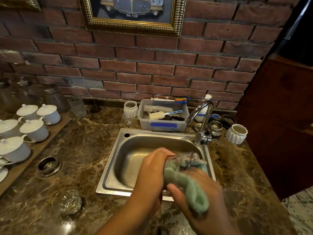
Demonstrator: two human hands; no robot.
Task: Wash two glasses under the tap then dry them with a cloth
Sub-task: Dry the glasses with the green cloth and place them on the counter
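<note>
Green cloth (191, 185) lies bunched across the right hand (203, 200), whose thumb and fingers pinch it and press it against a glass (191, 158); blur hides how far the cloth reaches inside. From the other side, the left hand (152, 172) curls its fingers (166, 154) round the end of the glass nearest it. The glass seems to lie on its side, long axis running left to right between the two hands, above the near right part of the sink (108, 175). Drying looks like the step in hand: turning would fall to the left hand, wiping to the right. A second glass (67, 201) stands on the surface (84, 158) at near left, well apart, nearer the left hand. Farther back the tap (202, 116) arches over the sink's far right corner
</note>
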